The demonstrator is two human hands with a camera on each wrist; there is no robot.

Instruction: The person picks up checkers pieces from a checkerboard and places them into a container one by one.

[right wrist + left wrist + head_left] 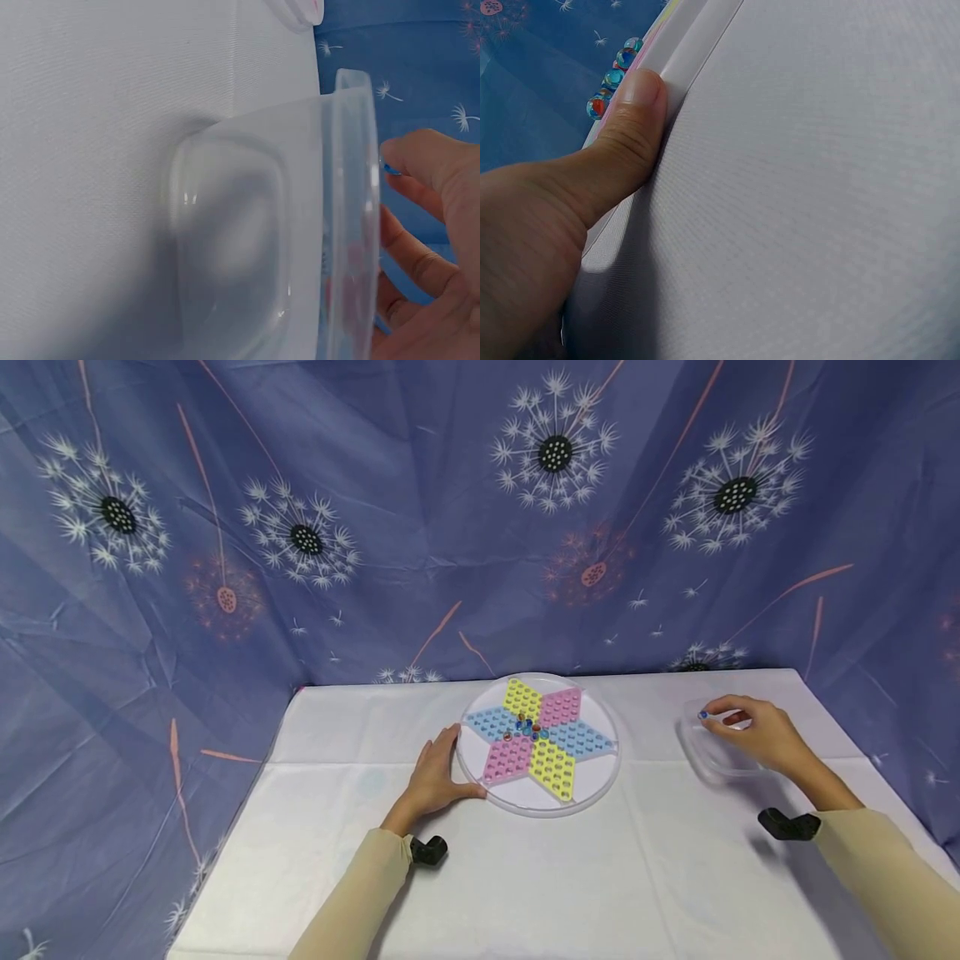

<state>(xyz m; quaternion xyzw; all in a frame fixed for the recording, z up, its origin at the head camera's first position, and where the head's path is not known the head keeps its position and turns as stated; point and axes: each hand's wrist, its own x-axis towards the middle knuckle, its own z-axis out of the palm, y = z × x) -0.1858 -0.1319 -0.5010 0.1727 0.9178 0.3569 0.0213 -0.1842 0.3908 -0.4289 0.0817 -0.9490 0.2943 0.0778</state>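
A round white Chinese checkers board [592,793] with a yellow, pink and blue star lies mid-table in the head view. Several glass marbles [527,727] sit clustered around its centre. My left hand [433,777] rests against the board's left rim, fingers and thumb spread along the edge. In the left wrist view its straight thumb [626,139] presses the rim. To the right, my right hand [761,735] pinches a blue marble [703,715] between thumb and forefinger, above a clear plastic container [693,760]. Beside the container's rim, the right wrist view shows that marble [391,170] mostly hidden by the fingers.
A creased white cloth [562,877] covers the table. Behind it hangs a blue curtain [420,527] with dandelion prints. Black wrist mounts [429,852] sit at both sleeve cuffs. White cloth separates the board from the container.
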